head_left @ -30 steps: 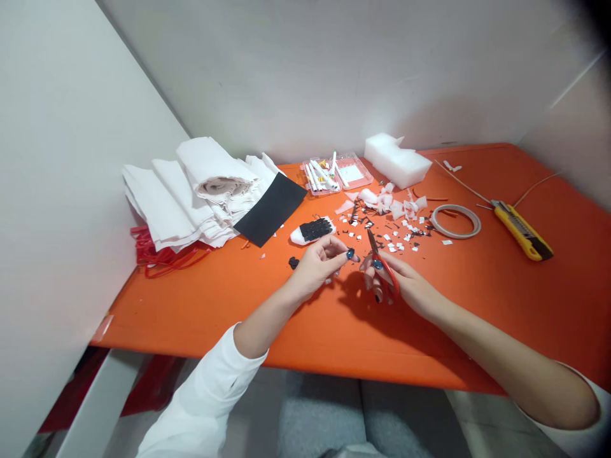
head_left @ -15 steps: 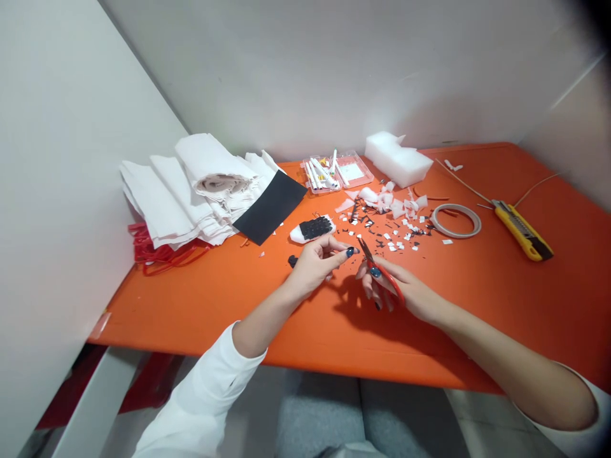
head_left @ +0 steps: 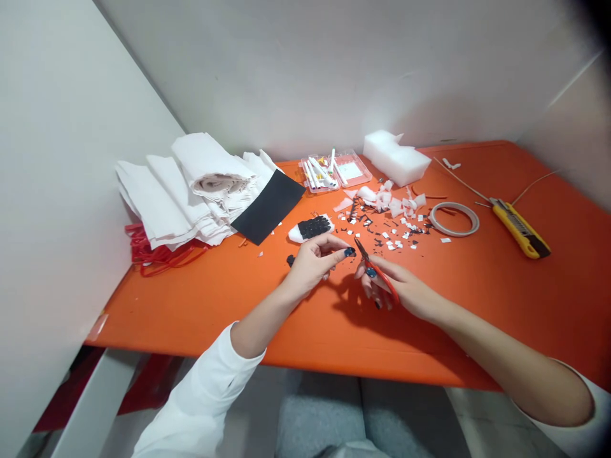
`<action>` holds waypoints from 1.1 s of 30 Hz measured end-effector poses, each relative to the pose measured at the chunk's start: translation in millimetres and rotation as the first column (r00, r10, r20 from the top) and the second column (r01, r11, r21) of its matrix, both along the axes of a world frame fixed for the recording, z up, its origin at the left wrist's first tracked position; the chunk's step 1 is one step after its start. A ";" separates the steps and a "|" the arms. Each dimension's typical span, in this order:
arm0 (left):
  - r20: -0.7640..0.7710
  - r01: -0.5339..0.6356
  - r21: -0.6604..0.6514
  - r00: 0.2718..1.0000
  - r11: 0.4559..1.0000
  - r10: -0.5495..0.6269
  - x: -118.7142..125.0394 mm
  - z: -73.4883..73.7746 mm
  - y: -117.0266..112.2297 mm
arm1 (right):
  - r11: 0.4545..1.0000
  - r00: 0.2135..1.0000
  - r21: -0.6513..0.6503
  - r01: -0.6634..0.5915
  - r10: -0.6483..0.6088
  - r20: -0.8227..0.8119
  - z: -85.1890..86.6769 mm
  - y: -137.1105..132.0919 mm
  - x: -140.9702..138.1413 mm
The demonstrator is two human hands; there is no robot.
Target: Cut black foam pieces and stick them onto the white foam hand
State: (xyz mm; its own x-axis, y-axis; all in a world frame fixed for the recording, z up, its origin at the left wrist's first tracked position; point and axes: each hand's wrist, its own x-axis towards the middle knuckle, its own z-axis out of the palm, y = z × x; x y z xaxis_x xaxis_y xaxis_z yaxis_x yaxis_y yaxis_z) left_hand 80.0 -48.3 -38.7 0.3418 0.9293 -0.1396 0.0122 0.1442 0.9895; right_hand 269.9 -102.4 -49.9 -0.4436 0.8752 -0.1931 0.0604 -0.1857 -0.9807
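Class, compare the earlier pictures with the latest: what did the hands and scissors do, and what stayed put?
The right hand, gripping the red scissors throughout, shifted slightly left, bringing the blade tips close to the left hand. Nothing was picked up or let go. The left hand hardly moved; tape ring, yellow knife and scraps lie as before.

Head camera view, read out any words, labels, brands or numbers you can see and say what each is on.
No text is readable in this view.
Yellow utility knife: markings, if any, too small.
White card in the clear pen box: blurred, seems blank.
Red scissors in the right hand: nothing legible.
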 end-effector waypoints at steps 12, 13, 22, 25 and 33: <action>-0.029 -0.027 0.032 0.999 0.999 0.028 0.0 1.8 0.7 | 1.000 1.000 -0.008 -0.024 0.024 -0.017 -3.5 -1.0 0.2; -0.029 -0.027 0.038 0.999 0.999 0.028 0.2 2.0 0.3 | 0.999 0.999 -0.008 -0.032 0.031 -0.032 -3.8 -0.9 0.3; -0.014 0.006 0.056 1.000 0.998 -0.005 -1.1 -0.7 -0.6 | 0.993 0.994 0.042 -0.109 0.109 -0.002 -3.3 -2.5 2.1; -0.020 0.004 0.064 1.000 0.998 -0.003 -1.2 -1.6 -0.8 | 0.995 0.995 0.042 -0.095 0.094 0.015 -4.5 -2.2 1.9; -0.001 0.029 -0.012 1.000 1.000 -0.029 -0.5 0.9 -2.3 | 0.996 0.996 0.067 -0.052 0.046 0.081 -2.7 -0.6 1.0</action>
State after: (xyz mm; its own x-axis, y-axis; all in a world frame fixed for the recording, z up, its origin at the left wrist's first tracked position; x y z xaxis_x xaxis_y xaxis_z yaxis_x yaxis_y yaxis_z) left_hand 79.4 -50.7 -37.8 0.3686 0.9172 -0.1511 0.0180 0.1555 0.9877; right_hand 271.0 -103.0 -52.6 -0.4721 0.8651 -0.1694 0.1459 -0.1129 -0.9828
